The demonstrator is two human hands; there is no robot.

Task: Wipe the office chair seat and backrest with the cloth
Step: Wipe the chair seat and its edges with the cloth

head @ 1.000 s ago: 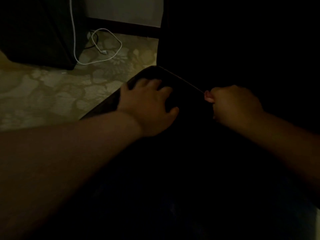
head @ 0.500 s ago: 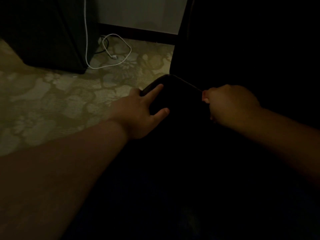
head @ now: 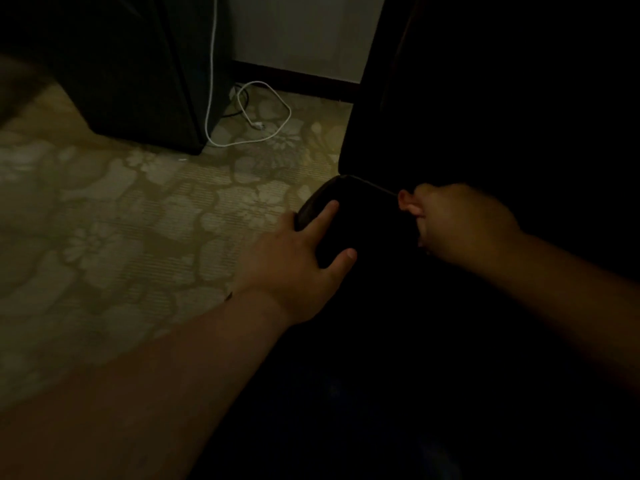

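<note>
The scene is very dim. The black office chair seat (head: 374,323) fills the lower middle, and its dark backrest (head: 485,98) rises at the right. A dark cloth (head: 367,199) lies over the seat's far left corner, with a thin pale edge running to my right hand (head: 457,223). That hand is closed and pinches the cloth's edge between thumb and finger. My left hand (head: 301,261) is on the seat's left edge, index finger and thumb on top and the other fingers curled over the side.
Patterned beige carpet (head: 138,220) spreads to the left of the chair. A dark cabinet (head: 131,81) stands at the back left, with a white cable (head: 277,109) looped on the floor beside it. A pale wall with a dark skirting board lies behind.
My left hand slid from flat on the seat corner to the seat's left edge, its fingers now curling over the side. My right hand kept its pinch. The view shifted left.
</note>
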